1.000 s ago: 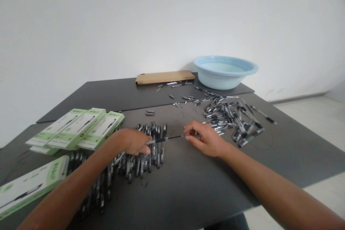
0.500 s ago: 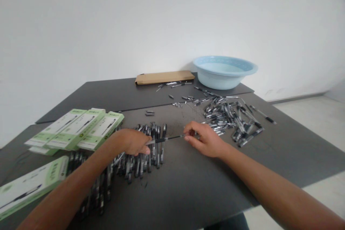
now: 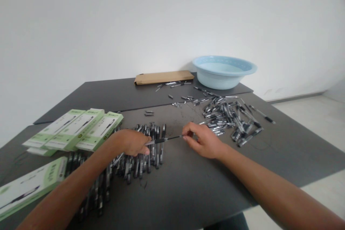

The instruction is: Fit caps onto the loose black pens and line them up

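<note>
My left hand (image 3: 133, 143) is closed around the clear barrel of a gel pen (image 3: 159, 141), its black grip pointing right. A thin dark refill (image 3: 173, 137) sticks out of the pen's front end. Its far end is pinched between the thumb and fingertips of my right hand (image 3: 202, 141). Under and around my left hand lie many capped pens (image 3: 137, 169) in rough rows, partly hidden by the forearm. Beyond my right hand spreads a loose heap of pens and clear parts (image 3: 229, 115).
Green-and-white pen boxes (image 3: 98, 131) are stacked at left, with another box (image 3: 32, 187) nearer. A light blue basin (image 3: 219, 81) and a flat brown cardboard piece (image 3: 164, 77) stand at the back. Small pen tips (image 3: 178, 104) and caps (image 3: 149, 113) lie mid-table.
Both hands keep nearly the same place and hold. The right fingers have closed slightly more at the refill's end, and the view has shifted a little.
</note>
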A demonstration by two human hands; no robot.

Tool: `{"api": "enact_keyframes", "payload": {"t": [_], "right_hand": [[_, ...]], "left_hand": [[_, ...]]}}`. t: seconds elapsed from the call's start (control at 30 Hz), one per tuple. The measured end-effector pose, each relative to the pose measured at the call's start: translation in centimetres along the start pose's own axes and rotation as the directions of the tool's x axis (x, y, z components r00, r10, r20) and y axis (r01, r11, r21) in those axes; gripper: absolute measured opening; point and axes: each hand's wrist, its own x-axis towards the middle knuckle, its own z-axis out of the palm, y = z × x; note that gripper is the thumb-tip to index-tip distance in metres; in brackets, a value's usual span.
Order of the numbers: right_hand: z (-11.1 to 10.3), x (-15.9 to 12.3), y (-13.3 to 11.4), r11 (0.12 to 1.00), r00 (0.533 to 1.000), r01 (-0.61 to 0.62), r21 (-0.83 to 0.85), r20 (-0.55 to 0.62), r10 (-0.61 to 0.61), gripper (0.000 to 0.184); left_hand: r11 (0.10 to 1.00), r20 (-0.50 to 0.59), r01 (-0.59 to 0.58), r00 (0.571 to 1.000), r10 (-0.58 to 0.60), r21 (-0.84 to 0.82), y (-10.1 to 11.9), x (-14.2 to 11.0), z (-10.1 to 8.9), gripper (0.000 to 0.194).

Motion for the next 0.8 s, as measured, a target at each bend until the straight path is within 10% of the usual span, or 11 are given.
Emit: {"api": "enact_keyframes", "payload": {"t": [0.8], "right_hand": [[0.14, 0.05, -0.17, 0.999, 1.000, 0.004, 0.034, -0.012, -0.004, 0.007]], "left_hand": [[1.000, -0.001, -0.003, 1.000, 0.003, 0.002, 0.15, -0.09, -0.04, 0.043]]}}
